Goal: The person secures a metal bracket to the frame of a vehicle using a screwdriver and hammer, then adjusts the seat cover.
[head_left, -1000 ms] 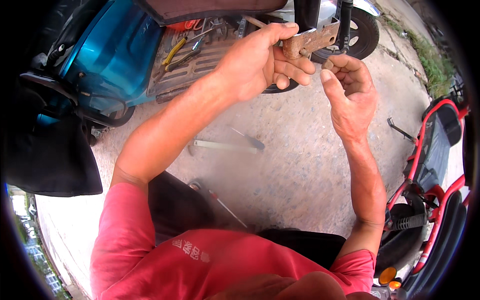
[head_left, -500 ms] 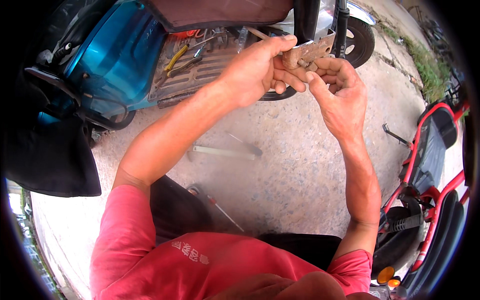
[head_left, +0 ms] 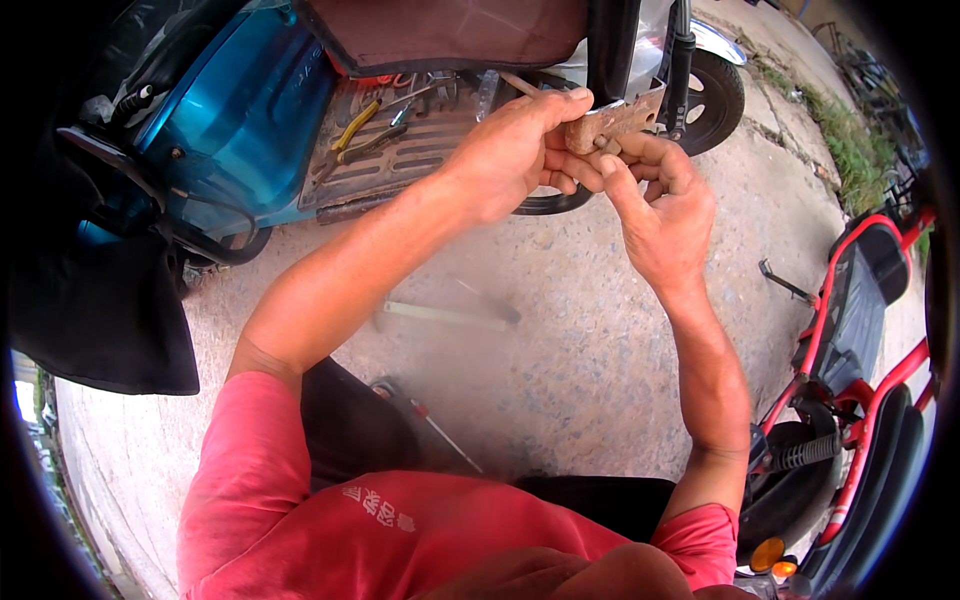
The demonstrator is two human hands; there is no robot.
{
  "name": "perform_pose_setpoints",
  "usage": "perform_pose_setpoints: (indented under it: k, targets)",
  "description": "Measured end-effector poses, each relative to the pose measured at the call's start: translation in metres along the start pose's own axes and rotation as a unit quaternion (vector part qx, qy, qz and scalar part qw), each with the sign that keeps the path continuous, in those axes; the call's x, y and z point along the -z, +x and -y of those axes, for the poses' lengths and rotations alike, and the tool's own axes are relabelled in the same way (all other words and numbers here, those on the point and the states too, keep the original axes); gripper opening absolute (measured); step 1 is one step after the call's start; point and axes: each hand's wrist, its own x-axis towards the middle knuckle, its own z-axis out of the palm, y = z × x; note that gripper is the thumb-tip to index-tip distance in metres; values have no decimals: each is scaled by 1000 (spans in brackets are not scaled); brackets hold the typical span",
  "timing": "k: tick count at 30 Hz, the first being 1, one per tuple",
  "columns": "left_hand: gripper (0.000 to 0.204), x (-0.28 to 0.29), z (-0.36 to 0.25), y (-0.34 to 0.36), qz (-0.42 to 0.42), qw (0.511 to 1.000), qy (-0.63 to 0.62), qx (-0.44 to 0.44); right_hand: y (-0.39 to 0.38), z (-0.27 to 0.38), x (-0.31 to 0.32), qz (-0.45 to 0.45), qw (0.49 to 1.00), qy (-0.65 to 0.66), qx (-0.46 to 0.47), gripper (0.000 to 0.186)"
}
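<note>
A rusty, flat metal bracket with holes (head_left: 622, 120) is held up near the top of the view, in front of the parked vehicle. My left hand (head_left: 510, 145) grips its left end, the thumb on top and the fingers curled underneath. From the bracket's lower side sticks out a short bolt (head_left: 600, 142). My right hand (head_left: 672, 225) is closed at that bolt, thumb and forefinger pinching a small nut-like piece (head_left: 610, 148) at its end. The other right fingers are curled in, and the exact contact is partly hidden.
Pliers with yellow handles (head_left: 355, 125) and other tools lie on the blue vehicle's slatted footboard (head_left: 400, 160). A screwdriver (head_left: 445, 438) and a pale strip (head_left: 445, 315) are on the concrete floor. At right stands a red-framed vehicle (head_left: 835, 300).
My right hand has shifted slightly left and down, still pinching at the bolt. The bracket stays in my left hand, and the whole view has moved a little.
</note>
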Motion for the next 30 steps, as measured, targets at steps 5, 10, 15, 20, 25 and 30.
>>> perform_pose_setpoints:
  k: [5, 10, 15, 20, 25, 30]
  targets:
    - [44, -2, 0, 1, -10, 1000, 4, -8, 0, -5, -2, -33, 995, -53, 77, 20]
    - [41, -3, -1, 1, -21, 1000, 7, -12, 4, -11, -5, -54, 977, -128, 159, 15]
    - [39, -3, -4, -1, -34, 999, 13, -2, 4, -8, -5, -38, 984, -126, 116, 19]
    - [41, -1, -3, 3, -37, 999, 18, -23, 2, -7, -5, -3, 997, -71, 39, 32]
    - [41, 5, -3, 8, 5, 999, 0, -43, 1, -4, -2, 34, 998, 21, -55, 28]
    - [42, 7, -3, 7, 23, 998, -16, -51, 4, -2, 1, 53, 999, 1, -3, 23]
